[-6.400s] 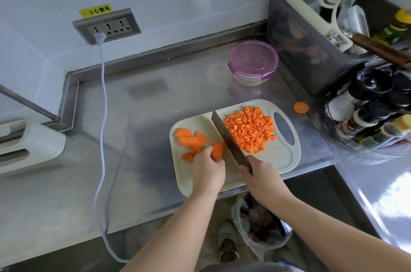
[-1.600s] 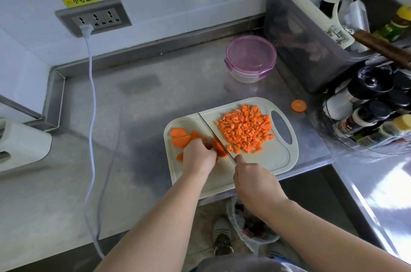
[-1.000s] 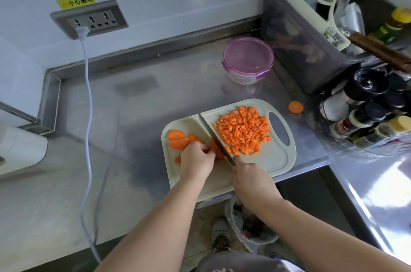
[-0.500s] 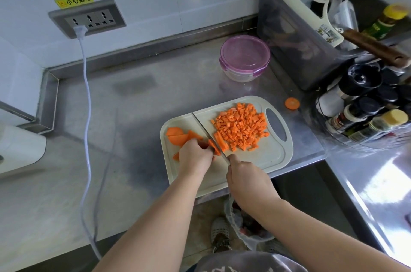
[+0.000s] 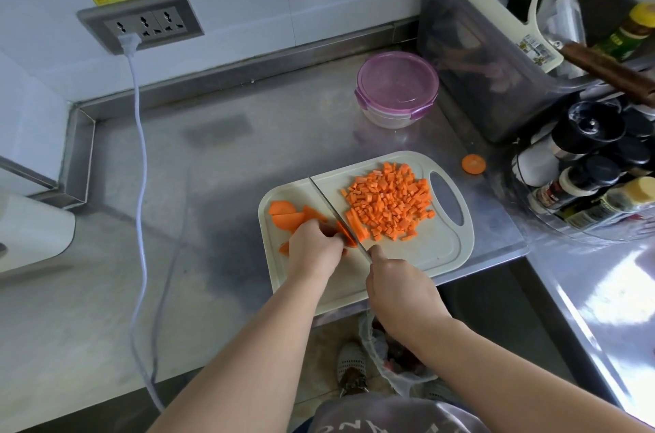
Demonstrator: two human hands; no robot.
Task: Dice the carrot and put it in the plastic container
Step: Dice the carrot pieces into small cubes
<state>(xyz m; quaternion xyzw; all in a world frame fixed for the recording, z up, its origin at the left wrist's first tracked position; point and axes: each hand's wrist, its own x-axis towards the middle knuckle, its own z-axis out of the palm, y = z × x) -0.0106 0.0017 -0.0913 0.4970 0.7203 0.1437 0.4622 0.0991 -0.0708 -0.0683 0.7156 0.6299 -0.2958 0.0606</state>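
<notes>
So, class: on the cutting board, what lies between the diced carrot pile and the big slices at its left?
In the head view, the knife, held by the right hand, with the left hand pinning a carrot piece beside it.

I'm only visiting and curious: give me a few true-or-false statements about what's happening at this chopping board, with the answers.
1. The right hand grips the knife. True.
2. The plastic container stands open. False: its purple lid is on.
3. The diced carrot is in the container. False: it lies heaped on the cutting board.
4. One carrot round lies on the counter, off the board. True.
5. The left hand holds a carrot piece beside the blade. True.
</notes>
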